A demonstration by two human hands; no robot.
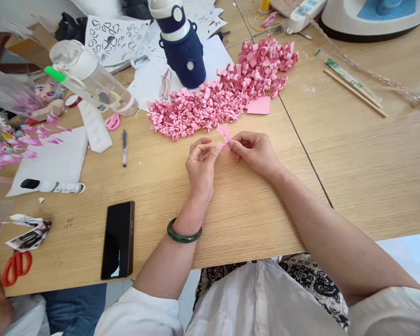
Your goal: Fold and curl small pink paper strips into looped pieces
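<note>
Between my two hands, just above the table, is a small pink paper piece (225,131) with a frilly, cut-looking edge. My left hand (203,161) pinches its lower left side between thumb and fingers. On the other side, my right hand (254,151) grips its right edge with thumb and forefinger. Right behind them lies a long heap of curled pink paper pieces (203,109). A flat pink paper square (259,105) rests against the heap's near right side. A dark green bangle (184,239) circles my left wrist.
A phone (117,240) lies at the front left, with red-handled scissors (17,267) beyond it. A pen (124,148), glue bottle (53,186), clear bottle (91,77) and navy bottle (182,51) stand or lie around. Wooden sticks (355,92) lie right. Another person sits at lower left.
</note>
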